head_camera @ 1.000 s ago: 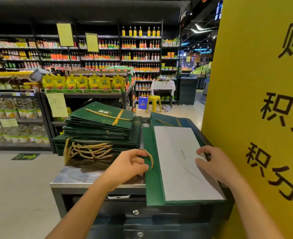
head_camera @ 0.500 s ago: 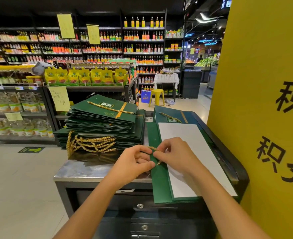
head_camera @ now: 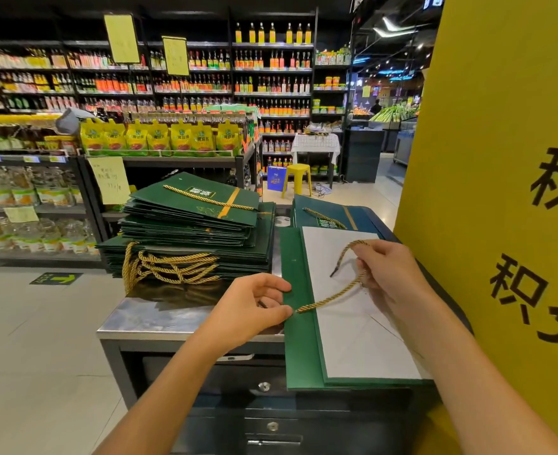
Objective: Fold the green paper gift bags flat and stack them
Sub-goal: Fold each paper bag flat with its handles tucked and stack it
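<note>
A flat green paper bag (head_camera: 299, 339) lies on the right of the counter with its white inner side (head_camera: 353, 323) facing up. A gold rope handle (head_camera: 340, 292) runs from the bag's left green edge up across the white side. My left hand (head_camera: 254, 310) pinches that green edge where the rope comes out. My right hand (head_camera: 389, 270) grips the rope near its free end and holds it above the bag. A tall stack of folded green bags (head_camera: 192, 231) with gold handles stands on the left of the counter.
A metal counter (head_camera: 159, 320) with drawers carries the bags. More green bags (head_camera: 333, 213) lie behind the flat one. A yellow pillar (head_camera: 507, 192) rises close on the right. Store shelves (head_camera: 172, 93) and a yellow stool (head_camera: 297, 178) stand beyond.
My right hand moved from the white side to the left edge, took the gold rope and drew it out to the right. My left hand stayed at the bag's left edge.
</note>
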Tool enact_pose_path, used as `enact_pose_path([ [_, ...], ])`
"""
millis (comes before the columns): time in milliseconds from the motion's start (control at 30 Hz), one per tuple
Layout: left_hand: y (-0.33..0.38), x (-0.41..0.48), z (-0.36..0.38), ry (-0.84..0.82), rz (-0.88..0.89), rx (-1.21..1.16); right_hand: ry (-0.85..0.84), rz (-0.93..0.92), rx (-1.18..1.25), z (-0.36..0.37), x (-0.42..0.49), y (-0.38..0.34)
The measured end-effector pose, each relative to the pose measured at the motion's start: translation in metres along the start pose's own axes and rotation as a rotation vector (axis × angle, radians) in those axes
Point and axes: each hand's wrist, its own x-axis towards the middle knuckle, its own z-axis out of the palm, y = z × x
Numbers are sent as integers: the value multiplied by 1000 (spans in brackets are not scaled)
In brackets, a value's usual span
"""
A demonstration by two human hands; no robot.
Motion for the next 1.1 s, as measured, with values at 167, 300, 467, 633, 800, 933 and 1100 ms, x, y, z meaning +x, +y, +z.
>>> enact_pose_path([
  [167, 0, 0, 2, 13, 28, 49, -27, -184, -470, -18, 14, 17],
  [300, 0, 0, 4, 19, 43, 64, -66, -287, -719, -15, 8, 17],
  [467, -1, 0, 5, 39, 55, 87, -234, -496, -819, -8, 3, 17],
  [633, -1, 3, 7, 82, 3, 60, -240, -547, -713, 1, -3, 27],
  [800, 5, 8, 8, 39, -14, 68, -242, -531, -787, 1, -9, 33],
  [933, 3, 12, 6, 78, -54, 51, -261, -509, -757, -5, -14, 39],
  [1100, -3, 16, 9, 136, -39, 87, -325, -421, -598, -11, -18, 39],
])
